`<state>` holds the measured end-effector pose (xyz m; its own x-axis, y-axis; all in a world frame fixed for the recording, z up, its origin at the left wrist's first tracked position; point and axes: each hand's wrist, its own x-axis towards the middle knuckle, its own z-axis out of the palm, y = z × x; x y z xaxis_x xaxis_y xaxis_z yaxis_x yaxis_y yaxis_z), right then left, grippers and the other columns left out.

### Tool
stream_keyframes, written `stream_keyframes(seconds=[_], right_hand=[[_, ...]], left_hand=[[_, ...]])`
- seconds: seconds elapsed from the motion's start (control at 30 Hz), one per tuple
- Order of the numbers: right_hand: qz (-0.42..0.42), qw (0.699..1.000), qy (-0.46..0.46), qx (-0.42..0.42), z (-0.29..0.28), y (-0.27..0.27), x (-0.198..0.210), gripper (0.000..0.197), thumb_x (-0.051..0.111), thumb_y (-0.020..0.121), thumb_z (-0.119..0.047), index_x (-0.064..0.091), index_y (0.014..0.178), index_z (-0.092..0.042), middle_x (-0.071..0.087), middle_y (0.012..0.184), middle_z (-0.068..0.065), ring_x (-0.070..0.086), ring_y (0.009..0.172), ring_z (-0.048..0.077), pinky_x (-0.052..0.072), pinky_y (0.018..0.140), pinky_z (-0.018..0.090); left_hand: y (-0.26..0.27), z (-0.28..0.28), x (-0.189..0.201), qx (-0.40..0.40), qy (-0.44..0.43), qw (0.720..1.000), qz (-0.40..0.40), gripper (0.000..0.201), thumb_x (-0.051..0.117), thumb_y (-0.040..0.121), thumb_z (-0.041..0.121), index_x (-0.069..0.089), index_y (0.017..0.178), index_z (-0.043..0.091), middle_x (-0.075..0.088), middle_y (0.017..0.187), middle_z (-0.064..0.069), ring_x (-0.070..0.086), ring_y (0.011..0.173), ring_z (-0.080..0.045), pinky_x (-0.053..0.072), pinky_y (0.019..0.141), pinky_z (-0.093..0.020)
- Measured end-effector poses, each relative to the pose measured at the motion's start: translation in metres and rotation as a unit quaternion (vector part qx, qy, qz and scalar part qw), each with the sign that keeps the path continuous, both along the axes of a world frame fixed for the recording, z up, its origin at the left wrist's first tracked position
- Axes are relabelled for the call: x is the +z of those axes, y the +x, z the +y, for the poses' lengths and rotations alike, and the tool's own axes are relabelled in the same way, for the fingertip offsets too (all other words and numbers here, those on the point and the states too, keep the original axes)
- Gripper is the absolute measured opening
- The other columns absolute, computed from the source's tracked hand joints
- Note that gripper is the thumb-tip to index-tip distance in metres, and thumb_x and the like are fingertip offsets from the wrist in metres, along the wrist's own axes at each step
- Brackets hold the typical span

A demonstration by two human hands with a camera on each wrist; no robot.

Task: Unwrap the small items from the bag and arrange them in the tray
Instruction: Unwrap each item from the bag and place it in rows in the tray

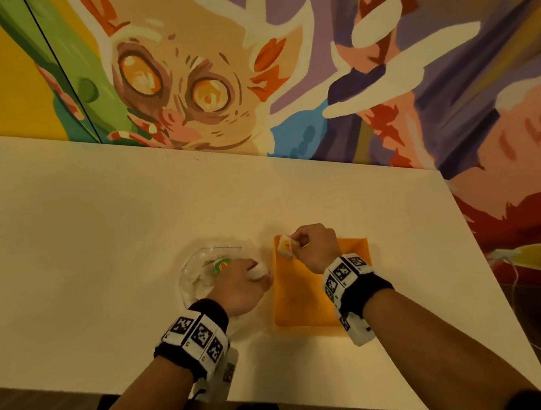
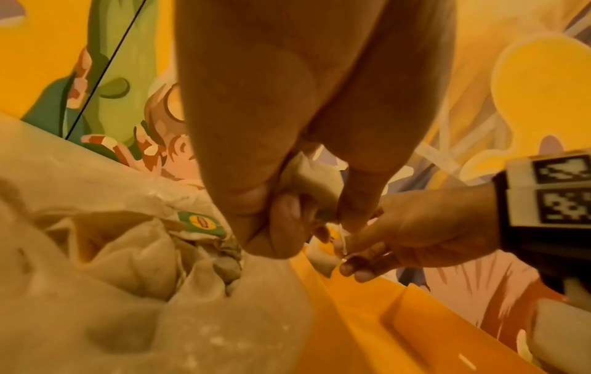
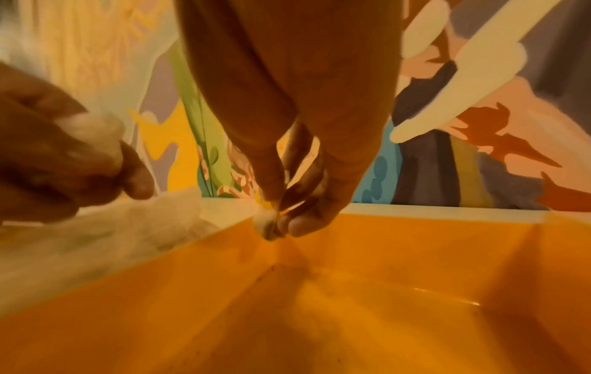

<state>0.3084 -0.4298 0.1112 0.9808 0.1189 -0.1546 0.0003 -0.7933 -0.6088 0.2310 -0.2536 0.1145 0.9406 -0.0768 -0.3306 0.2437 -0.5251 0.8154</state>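
Note:
A crumpled clear plastic bag (image 1: 199, 276) lies on the white table (image 1: 93, 228), with a green and yellow labelled item (image 1: 221, 265) inside it. My left hand (image 1: 254, 277) is at the bag's right edge and grips a scrunched white wrapper (image 1: 258, 270); its fingers curl round that wrapper (image 2: 312, 181) in the left wrist view. My right hand (image 1: 296, 244) pinches a small white sachet with a yellow mark (image 1: 285, 247) just above the far left corner of the orange tray (image 1: 310, 306). The sachet (image 3: 268, 225) hangs low over the tray floor (image 3: 319, 303), which holds nothing else that I can see.
The bag (image 2: 128, 253) touches the tray's left wall (image 2: 367, 303). A painted mural wall (image 1: 244, 70) stands right behind the table's far edge. The table's near edge (image 1: 287, 398) runs just under my forearms. A white cable (image 1: 512, 276) hangs off to the right.

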Motion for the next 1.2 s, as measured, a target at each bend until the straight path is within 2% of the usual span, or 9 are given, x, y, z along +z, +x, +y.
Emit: stream_keyframes(seconds=[0.2,0.3,0.37,0.47,0.6,0.77,0.83,1.03,1.2], right_hand=[[0.027,0.993,-0.112,0.034,0.015,0.014,-0.008,0.007,0.06,0.09,-0.026,0.066,0.087,-0.025,0.066,0.102,0.008,0.062,0.086,0.025,0.053,0.07,0.032],[0.005,0.987,-0.157,0.042,0.017,0.019,-0.008,0.013,0.057,0.092,-0.033,0.067,0.094,-0.025,0.063,0.108,0.005,0.06,0.096,0.026,0.048,0.075,0.031],[-0.003,0.985,-0.167,0.045,0.018,0.022,-0.008,0.016,0.058,0.092,-0.034,0.07,0.098,-0.024,0.062,0.111,0.003,0.059,0.1,0.026,0.046,0.076,0.031],[-0.006,0.986,-0.161,0.046,0.018,0.025,-0.011,0.018,0.062,0.091,-0.036,0.072,0.098,-0.022,0.063,0.112,0.003,0.061,0.1,0.024,0.05,0.078,0.033],[0.001,0.982,-0.18,0.051,0.017,0.026,-0.013,0.017,0.062,0.092,-0.034,0.071,0.098,-0.021,0.061,0.113,0.003,0.06,0.101,0.025,0.049,0.077,0.032],[0.003,0.98,-0.191,0.054,0.019,0.027,-0.014,0.016,0.059,0.09,-0.02,0.071,0.1,-0.021,0.061,0.114,0.004,0.06,0.102,0.027,0.049,0.078,0.034],[-0.002,0.982,-0.184,0.048,0.019,0.027,-0.015,0.015,0.059,0.09,-0.02,0.072,0.099,-0.02,0.062,0.112,0.004,0.06,0.099,0.026,0.05,0.077,0.034],[-0.031,0.988,-0.148,0.017,0.02,0.028,-0.021,0.006,0.065,0.089,-0.029,0.065,0.09,-0.023,0.061,0.102,0.0,0.06,0.093,0.022,0.05,0.073,0.032],[-0.035,0.987,-0.158,0.003,0.017,0.031,-0.025,0.015,0.065,0.089,-0.026,0.053,0.098,-0.025,0.055,0.102,-0.001,0.056,0.089,0.022,0.05,0.075,0.034]], left_hand=[[-0.003,-0.006,-0.002,-0.065,0.053,0.996,-0.011,0.005,0.064,0.089,0.02,0.064,0.085,0.018,0.062,0.079,0.006,0.058,0.075,-0.013,0.039,0.058,-0.022],[-0.001,-0.009,-0.007,-0.073,0.088,0.993,-0.012,0.012,0.065,0.088,0.021,0.059,0.078,0.024,0.062,0.079,0.005,0.059,0.079,-0.017,0.041,0.061,-0.025],[0.0,-0.012,-0.01,-0.075,0.126,0.989,-0.016,0.006,0.065,0.087,0.025,0.063,0.083,0.02,0.066,0.086,0.001,0.062,0.085,-0.02,0.049,0.07,-0.03],[-0.001,-0.017,-0.016,-0.076,0.183,0.98,-0.024,0.017,0.064,0.087,0.031,0.066,0.098,0.019,0.067,0.101,0.002,0.061,0.093,-0.02,0.052,0.082,-0.034],[0.0,-0.02,-0.026,-0.086,0.234,0.968,-0.011,0.022,0.063,0.084,0.036,0.064,0.101,0.022,0.065,0.103,0.002,0.061,0.093,-0.02,0.055,0.082,-0.039],[0.001,-0.022,-0.028,-0.088,0.236,0.968,0.007,0.015,0.062,0.084,0.035,0.063,0.095,0.024,0.064,0.1,0.002,0.06,0.09,-0.02,0.055,0.081,-0.039],[0.001,-0.022,-0.029,-0.082,0.234,0.969,0.012,0.02,0.063,0.085,0.035,0.065,0.101,0.022,0.064,0.102,0.002,0.061,0.091,-0.02,0.055,0.082,-0.038],[0.001,-0.022,-0.03,-0.084,0.231,0.969,0.017,0.019,0.063,0.084,0.036,0.063,0.098,0.022,0.063,0.101,0.001,0.06,0.09,-0.02,0.055,0.081,-0.039],[0.0,-0.025,-0.027,-0.084,0.223,0.971,0.016,0.019,0.062,0.088,0.034,0.064,0.102,0.02,0.062,0.102,0.001,0.058,0.09,-0.017,0.051,0.078,-0.031]])
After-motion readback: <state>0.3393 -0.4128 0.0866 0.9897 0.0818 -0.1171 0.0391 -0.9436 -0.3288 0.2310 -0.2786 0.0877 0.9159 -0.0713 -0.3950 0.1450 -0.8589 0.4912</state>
